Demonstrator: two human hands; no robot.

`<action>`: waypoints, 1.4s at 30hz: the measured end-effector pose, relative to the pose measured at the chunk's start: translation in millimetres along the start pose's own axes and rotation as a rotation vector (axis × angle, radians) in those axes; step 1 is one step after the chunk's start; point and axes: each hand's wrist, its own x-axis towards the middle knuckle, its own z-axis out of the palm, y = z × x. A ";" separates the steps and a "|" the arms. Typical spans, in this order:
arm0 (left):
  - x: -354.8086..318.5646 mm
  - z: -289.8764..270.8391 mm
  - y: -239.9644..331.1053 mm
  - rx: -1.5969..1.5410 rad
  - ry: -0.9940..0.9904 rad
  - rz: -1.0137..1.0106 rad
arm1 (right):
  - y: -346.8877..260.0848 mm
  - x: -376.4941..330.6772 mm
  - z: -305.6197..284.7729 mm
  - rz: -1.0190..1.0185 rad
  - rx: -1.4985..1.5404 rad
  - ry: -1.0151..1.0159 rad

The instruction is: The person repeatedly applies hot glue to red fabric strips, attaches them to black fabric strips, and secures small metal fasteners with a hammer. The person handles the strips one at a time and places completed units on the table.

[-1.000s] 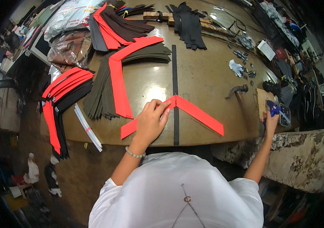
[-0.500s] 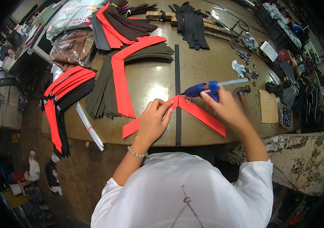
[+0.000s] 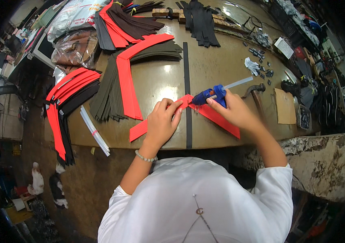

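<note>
From the head camera, our left hand [image 3: 162, 123] presses flat, fingers spread, on the red V-shaped strip [image 3: 221, 119] at the near edge of the brown worktable [image 3: 221, 65]. Our right hand [image 3: 235, 111] is closed around a blue glue gun [image 3: 209, 96], its nozzle at the strip's bend, across the black strip [image 3: 187, 81]. A hammer [image 3: 255, 92] lies just beside our right hand.

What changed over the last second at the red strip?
The right hand came in from the table's right edge, where it already held the blue glue gun, and brought its nozzle to the bend of the red V-shaped strip. The left hand stayed pressed on the strip's left arm; the stacks and hammer did not move.
</note>
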 end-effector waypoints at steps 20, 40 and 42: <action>0.1 -5.2 2.7 -0.252 0.086 -0.117 | 210.5 -115.2 -78.1 0.736 -0.321 1.218; -9.0 -7.4 -2.6 -0.337 0.157 -0.133 | 233.6 39.2 -117.0 0.192 -0.196 0.673; -7.8 -6.6 -2.9 -0.311 0.219 -0.054 | 198.1 23.6 -106.2 0.115 0.028 0.756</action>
